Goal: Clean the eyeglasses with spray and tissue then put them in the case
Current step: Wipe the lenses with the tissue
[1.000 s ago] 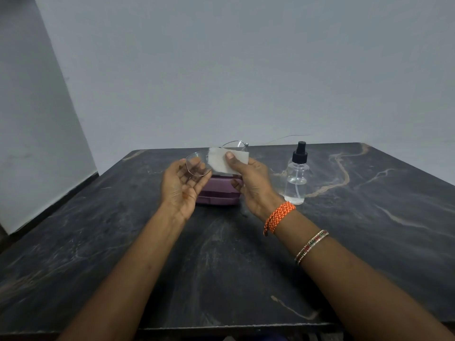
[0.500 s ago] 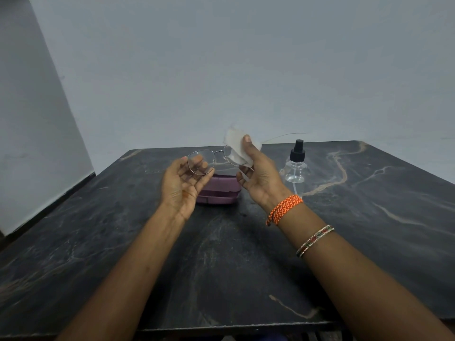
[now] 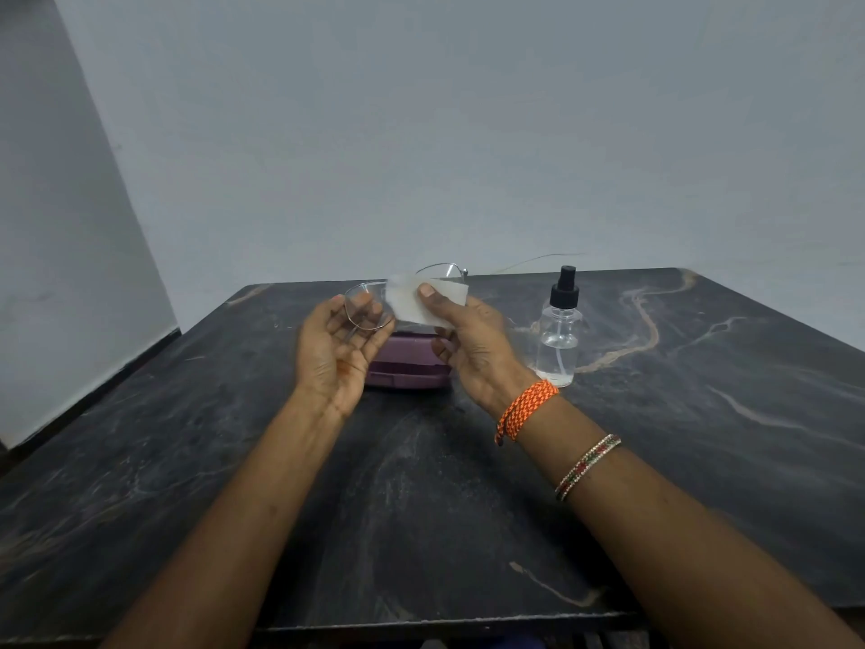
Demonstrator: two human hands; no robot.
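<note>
1. While my left hand [image 3: 338, 351] cups the eyeglasses [image 3: 370, 305], its fingers [image 3: 362, 303] closed behind one lens, my right hand [image 3: 472, 341] pinches the tissue [image 3: 423, 299] over the other.
2. Beneath both: the purple case [image 3: 405, 363] on the desk [image 3: 421, 484].
3. Spray bottle [image 3: 559, 334] stands right of them.
4. Half a second back, the tissue was raised higher.

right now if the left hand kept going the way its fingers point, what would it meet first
The glasses, whose lens rim already lies at the left hand fingertips; beyond them, probably the tissue, though depth is unclear.
</note>
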